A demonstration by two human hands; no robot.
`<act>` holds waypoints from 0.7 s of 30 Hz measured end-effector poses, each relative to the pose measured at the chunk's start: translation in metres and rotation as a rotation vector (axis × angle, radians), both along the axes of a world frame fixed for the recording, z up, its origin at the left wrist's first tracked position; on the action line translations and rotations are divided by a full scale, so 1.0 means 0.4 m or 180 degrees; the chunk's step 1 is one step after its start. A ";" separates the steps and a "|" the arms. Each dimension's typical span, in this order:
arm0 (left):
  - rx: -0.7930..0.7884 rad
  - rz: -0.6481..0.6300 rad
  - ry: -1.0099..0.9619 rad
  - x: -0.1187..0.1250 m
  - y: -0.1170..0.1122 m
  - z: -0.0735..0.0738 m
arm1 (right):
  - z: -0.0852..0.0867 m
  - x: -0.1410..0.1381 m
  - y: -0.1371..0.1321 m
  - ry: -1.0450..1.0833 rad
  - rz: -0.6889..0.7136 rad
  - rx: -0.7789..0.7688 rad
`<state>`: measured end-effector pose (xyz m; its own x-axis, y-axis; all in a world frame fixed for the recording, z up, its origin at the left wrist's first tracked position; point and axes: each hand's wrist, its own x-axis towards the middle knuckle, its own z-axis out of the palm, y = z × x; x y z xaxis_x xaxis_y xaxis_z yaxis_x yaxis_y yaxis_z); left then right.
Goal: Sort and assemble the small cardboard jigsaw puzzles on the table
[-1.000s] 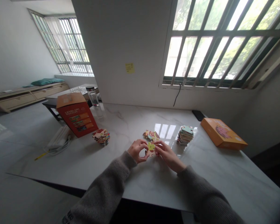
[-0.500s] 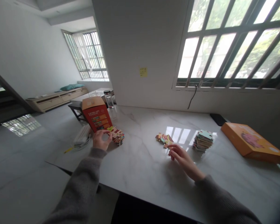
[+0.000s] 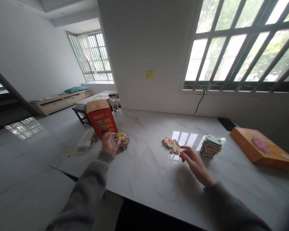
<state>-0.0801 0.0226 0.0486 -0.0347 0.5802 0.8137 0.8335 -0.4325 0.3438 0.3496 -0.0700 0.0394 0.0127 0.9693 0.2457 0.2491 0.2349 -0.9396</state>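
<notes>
On the left of the marble-patterned table, a stack of puzzle pieces (image 3: 124, 143) stands beside a red box. My left hand (image 3: 109, 143) is at its near left side, thumb and forefinger closed around a green-topped puzzle piece (image 3: 120, 134) on top of the stack. Further right, several loose puzzle pieces (image 3: 170, 145) lie in a small flat cluster. My right hand (image 3: 194, 163) rests at the cluster's right edge, fingers loosely stretched and fingertips at or very near a piece. No held piece shows in it. A second, taller stack of puzzle pieces (image 3: 211, 146) stands behind it to the right.
The red puzzle box (image 3: 101, 118) stands upright at the table's left edge, with a glass bottle (image 3: 114, 103) behind. White cables (image 3: 85, 144) lie left of the box. An orange box (image 3: 262, 147) and a black phone-like object (image 3: 225, 124) are at the right.
My left hand has shifted slightly right and brought the green-topped piece onto the stack. My right hand has drawn back a little to the right, uncovering more of the loose pieces.
</notes>
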 end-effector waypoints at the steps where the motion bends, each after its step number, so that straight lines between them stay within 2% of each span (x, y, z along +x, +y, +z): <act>1: 0.0116 -0.0021 -0.0042 0.013 -0.010 0.006 | -0.010 0.007 0.008 -0.0139 -0.0094 0.0062; 3: 0.0234 -0.0168 -0.0103 0.053 -0.032 0.012 | -0.032 0.019 0.026 -0.0598 -0.0356 0.0233; 6: 0.0044 -0.0772 0.0007 0.151 -0.060 -0.004 | -0.063 0.024 0.049 -0.1468 -0.0754 0.0593; 9: -0.0521 -0.1634 0.0436 0.277 -0.070 -0.041 | -0.086 0.014 0.068 -0.2060 -0.0841 0.0773; 12: -0.1000 -0.2035 0.0792 0.399 -0.050 -0.067 | -0.098 0.001 0.084 -0.2410 -0.0822 0.0775; 18: -0.1092 -0.1956 0.1021 0.578 0.060 -0.061 | -0.110 0.005 0.110 -0.2847 -0.0738 0.0631; 21: -0.1165 -0.2214 0.1373 0.635 0.109 -0.066 | -0.110 0.012 0.111 -0.2812 -0.0789 0.0612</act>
